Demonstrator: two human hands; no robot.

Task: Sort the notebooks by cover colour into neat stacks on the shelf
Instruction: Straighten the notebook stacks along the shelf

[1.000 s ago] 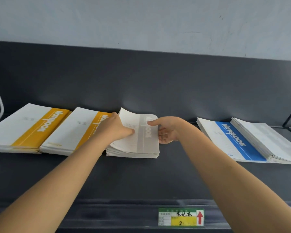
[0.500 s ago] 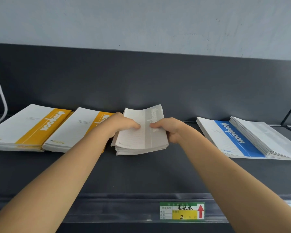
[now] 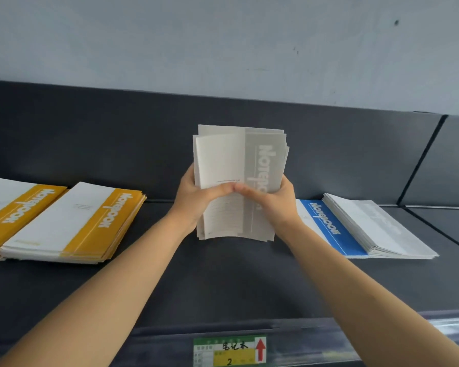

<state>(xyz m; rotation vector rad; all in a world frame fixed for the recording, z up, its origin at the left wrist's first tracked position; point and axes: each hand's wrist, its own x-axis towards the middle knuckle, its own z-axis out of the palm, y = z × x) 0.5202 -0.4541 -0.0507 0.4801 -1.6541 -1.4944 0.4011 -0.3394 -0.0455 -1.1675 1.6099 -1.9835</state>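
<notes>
Between the yellow-banded stacks (image 3: pixel 72 223) and the blue-banded notebook (image 3: pixel 326 226), over the middle of the shelf (image 3: pixel 223 282), a bundle of grey-banded notebooks (image 3: pixel 240 160) stands on end, clasped by both hands. The left hand (image 3: pixel 194 197) curls round its left edge and the right hand (image 3: pixel 278 200) round its right, thumbs meeting across the front cover. Its edges sit ragged, so the step looks like squaring the bundle. Next it probably wants tapping flush, then laying with the grey-banded stack (image 3: pixel 376 229) overlapping the blue one.
</notes>
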